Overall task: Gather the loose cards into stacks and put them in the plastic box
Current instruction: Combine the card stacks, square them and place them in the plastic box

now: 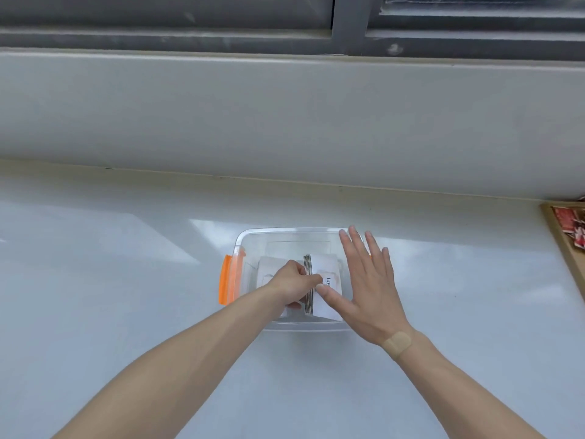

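Observation:
A clear plastic box (253,239) with an orange latch (225,284) on its left side sits on the white counter. Inside it a stack of cards (308,274) stands on edge, and a white card with print (330,274) leans off to its right. More cards (267,269) lie flat at the box's left. My left hand (292,282) is inside the box, fingers closed on the upright stack. My right hand (368,280) hovers flat over the box's right side, fingers spread, its thumb touching the leaning card.
A wooden tray (566,245) with red and white pieces sits at the right edge of the counter. A low wall and a window frame run along the back. Bare white counter (110,280) lies to the left and in front.

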A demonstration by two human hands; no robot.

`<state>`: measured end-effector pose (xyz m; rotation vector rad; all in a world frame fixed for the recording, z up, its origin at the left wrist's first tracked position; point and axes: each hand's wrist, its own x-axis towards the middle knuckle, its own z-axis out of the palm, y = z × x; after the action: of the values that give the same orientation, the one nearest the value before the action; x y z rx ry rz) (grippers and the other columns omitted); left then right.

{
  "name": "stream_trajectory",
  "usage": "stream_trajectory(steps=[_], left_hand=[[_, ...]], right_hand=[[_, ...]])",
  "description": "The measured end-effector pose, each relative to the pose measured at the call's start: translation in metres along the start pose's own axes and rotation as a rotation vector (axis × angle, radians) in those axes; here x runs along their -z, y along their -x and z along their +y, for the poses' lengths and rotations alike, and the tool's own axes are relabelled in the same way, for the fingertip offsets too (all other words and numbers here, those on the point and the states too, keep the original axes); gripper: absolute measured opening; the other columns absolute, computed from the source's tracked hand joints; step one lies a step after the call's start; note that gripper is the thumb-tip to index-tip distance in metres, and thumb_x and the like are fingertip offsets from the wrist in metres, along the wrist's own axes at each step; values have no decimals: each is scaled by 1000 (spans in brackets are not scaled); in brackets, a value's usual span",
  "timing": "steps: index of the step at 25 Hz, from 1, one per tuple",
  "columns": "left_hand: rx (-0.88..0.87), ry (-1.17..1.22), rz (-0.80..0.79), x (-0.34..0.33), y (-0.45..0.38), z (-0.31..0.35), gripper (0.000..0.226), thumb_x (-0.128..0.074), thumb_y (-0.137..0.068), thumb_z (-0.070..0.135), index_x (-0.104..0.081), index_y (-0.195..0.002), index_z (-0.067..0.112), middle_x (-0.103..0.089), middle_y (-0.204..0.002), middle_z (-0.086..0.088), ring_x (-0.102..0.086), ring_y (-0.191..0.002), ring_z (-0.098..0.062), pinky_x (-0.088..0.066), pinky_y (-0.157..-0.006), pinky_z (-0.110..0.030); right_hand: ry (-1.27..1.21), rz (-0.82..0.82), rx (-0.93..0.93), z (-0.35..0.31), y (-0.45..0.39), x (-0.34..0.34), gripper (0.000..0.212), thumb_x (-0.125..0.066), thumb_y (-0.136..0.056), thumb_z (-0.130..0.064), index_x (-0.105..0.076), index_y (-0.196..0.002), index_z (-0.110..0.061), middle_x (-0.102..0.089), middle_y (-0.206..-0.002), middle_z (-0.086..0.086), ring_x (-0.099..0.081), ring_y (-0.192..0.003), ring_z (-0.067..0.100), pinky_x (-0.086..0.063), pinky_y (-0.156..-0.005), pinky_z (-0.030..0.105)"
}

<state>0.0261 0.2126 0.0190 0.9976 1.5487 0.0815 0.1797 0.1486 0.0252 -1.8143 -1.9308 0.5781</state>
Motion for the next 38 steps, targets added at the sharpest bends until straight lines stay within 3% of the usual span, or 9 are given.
stream_trajectory(steps=[8, 13, 16, 19, 21, 24, 30, 36, 38], left_hand=[[25, 69, -90, -12, -10, -1, 32, -61, -85, 17, -51, -114, 9, -61, -92, -11, -57, -79, -24, -54, -79, -36], [-14, -20, -70, -14, -11, -1, 10, -60, -89, 17, -53, -83, 18, -65, -91, -11, -66, -87, -27, -57, -86, -39], [-52, -175, -29, -16, -14, -1, 7, -56, -92, 17, -53, -89, 11, -68, -105, -17, -67, -94, -31, -56, -92, -43], [-74, -390, -4, -18, -17, 2, 16, -52, -91, 15, -49, -76, 11, -59, -81, -14, -56, -72, -26, -56, -80, -39], [-78, -510, 18, -20, -16, 5, 31, -50, -90, 15, -42, -61, 12, -53, -64, -11, -51, -61, -26, -46, -63, -31], [-88, -607, 71, -21, -14, 5, 40, -51, -89, 21, -36, -53, 13, -47, -51, -6, -45, -48, -25, -36, -51, -26], [-68, -537, 36, -22, -13, 5, 32, -51, -86, 23, -47, -57, 11, -62, -59, -13, -54, -52, -27, -43, -55, -27], [-156, -661, 26, -23, -10, 4, 17, -53, -88, 14, -55, -72, 9, -67, -79, -13, -69, -82, -33, -55, -71, -36], [-189, -658, 14, -22, -8, 5, 17, -52, -88, 14, -55, -72, 9, -67, -79, -13, -66, -79, -33, -54, -70, -37]], right_hand=[[-9, 18, 0, 0, 0, -1, 86, -37, -85, -72, 2, -151, -34, -1, -162, -10, 13, -146, 13, 0, -119, 51], [-23, 34, -3, 1, -1, -3, 85, -36, -85, -72, 3, -151, -35, -1, -162, -11, 11, -147, 13, -4, -119, 53], [-23, 31, -5, 1, 0, -3, 85, -35, -85, -72, 4, -151, -35, -1, -162, -11, 11, -147, 13, -5, -119, 54], [-17, 31, -7, 1, 0, -3, 85, -32, -85, -74, 4, -151, -35, -1, -162, -11, 12, -147, 13, -5, -119, 54], [-21, 32, -7, 1, 0, -3, 85, -33, -85, -74, 4, -151, -35, -1, -162, -11, 12, -147, 13, -5, -119, 53], [-24, 29, -8, 2, 0, -3, 85, -36, -85, -72, 5, -150, -36, 0, -162, -12, 12, -147, 13, -5, -119, 53], [-31, 30, -8, 1, 0, -2, 86, -37, -85, -71, 6, -150, -36, -1, -162, -11, 12, -146, 12, -6, -119, 53], [-60, 41, -19, -1, 0, -2, 86, -41, -84, -67, 4, -150, -36, -3, -162, -12, 10, -147, 13, -8, -118, 55], [-78, 48, -22, -1, 0, -3, 86, -43, -84, -66, 2, -151, -35, -4, -162, -12, 8, -147, 12, -9, -118, 55]])
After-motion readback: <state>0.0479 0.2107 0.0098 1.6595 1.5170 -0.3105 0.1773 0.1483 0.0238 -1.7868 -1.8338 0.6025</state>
